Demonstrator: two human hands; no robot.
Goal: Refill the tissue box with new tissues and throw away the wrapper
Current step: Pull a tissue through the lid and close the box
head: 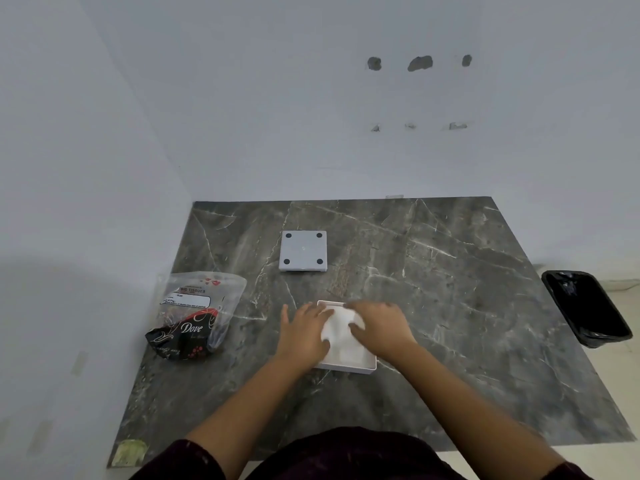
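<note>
A white square tissue box [356,366] lies open on the dark marble table [450,306], filled with white tissues [341,332]. My left hand [304,329] and my right hand [379,323] both rest flat on the tissues, fingers spread, pressing on the stack inside the box. The box's grey lid [303,251] lies upside down farther back, its four black feet facing up. The clear and black "Dove" tissue wrapper [194,317] lies crumpled and open at the table's left edge, apart from both hands.
A black-lined bin [588,308] stands on the floor past the table's right edge. White walls close off the back and the left side. My dark sleeves show at the bottom of the view.
</note>
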